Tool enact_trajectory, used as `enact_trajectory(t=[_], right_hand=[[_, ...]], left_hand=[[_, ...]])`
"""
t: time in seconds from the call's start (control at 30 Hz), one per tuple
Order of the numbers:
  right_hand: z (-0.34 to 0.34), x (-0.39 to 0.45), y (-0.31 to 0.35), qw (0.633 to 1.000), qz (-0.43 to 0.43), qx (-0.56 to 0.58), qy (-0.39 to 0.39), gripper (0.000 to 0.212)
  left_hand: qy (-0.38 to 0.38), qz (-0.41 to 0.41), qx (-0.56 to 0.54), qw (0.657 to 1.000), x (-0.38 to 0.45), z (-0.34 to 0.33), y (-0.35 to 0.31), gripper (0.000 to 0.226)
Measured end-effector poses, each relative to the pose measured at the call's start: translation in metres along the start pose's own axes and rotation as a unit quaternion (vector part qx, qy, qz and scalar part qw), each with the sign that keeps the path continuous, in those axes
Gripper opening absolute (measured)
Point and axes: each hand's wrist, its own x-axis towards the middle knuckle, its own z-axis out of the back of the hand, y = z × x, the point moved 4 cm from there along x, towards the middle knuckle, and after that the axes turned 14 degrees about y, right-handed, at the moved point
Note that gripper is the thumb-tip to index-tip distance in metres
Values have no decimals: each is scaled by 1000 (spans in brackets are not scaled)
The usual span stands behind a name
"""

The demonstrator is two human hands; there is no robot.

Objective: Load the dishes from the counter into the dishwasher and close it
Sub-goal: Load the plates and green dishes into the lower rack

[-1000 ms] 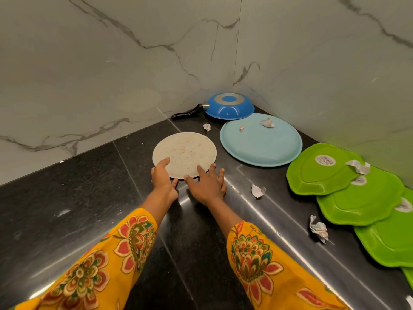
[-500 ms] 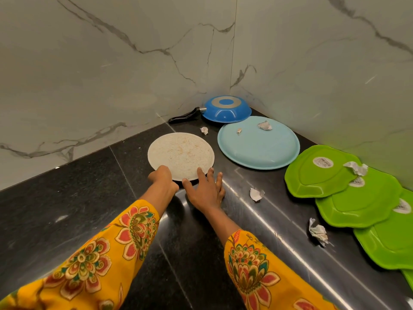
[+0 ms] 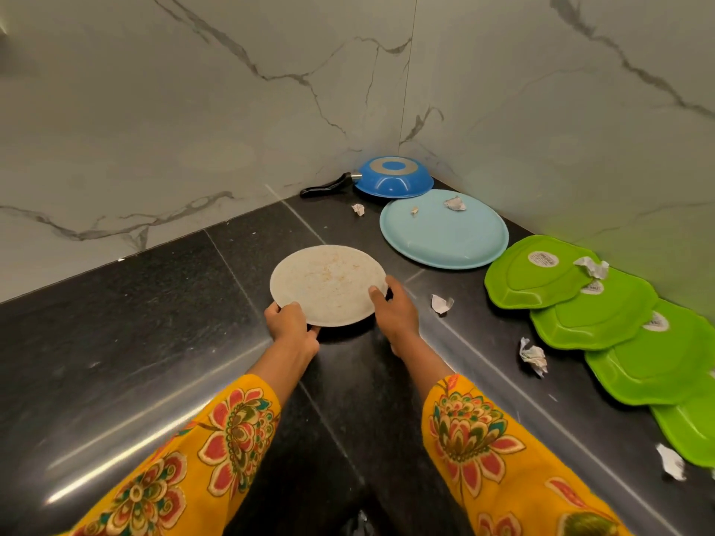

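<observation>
A round beige plate [image 3: 327,284] with orange specks is lifted a little off the black counter [image 3: 154,323], its shadow beneath it. My left hand [image 3: 292,326] grips its near left rim. My right hand [image 3: 394,309] grips its right rim, thumb on top. To the right lie a light blue plate [image 3: 443,230] face down and several overlapping green plates [image 3: 592,303] along the right wall. A blue pan [image 3: 394,176] with a black handle sits upside down in the corner. No dishwasher is in view.
Crumpled paper scraps [image 3: 534,355] lie on the counter and on some plates. Marble walls [image 3: 232,110] close the counter at the back and right.
Both hands went from resting by the beige plate's near edge to gripping its rim, and the plate has come up off the counter.
</observation>
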Motion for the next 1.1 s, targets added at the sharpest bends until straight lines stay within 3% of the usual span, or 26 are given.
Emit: enact_trajectory(t=[0.13, 0.27, 0.6, 0.9, 1.1], right_hand=[[-1, -32, -16, 998, -4, 51, -33, 44], [3, -72, -31, 993, -2, 76, -86, 7], [29, -203, -70, 967, -62, 91, -231, 13], [52, -330, -108, 924, -111, 42, -363, 28], [76, -403, -132, 893, -118, 65, -429, 28]], left_hand=[[4, 7, 7, 1000, -28, 20, 4, 45], [-1, 15, 22, 1000, -52, 41, 15, 42], [91, 55, 75, 991, -145, 74, 50, 28], [238, 107, 167, 951, -224, 87, 90, 30], [276, 141, 182, 933, -272, 94, 126, 11]])
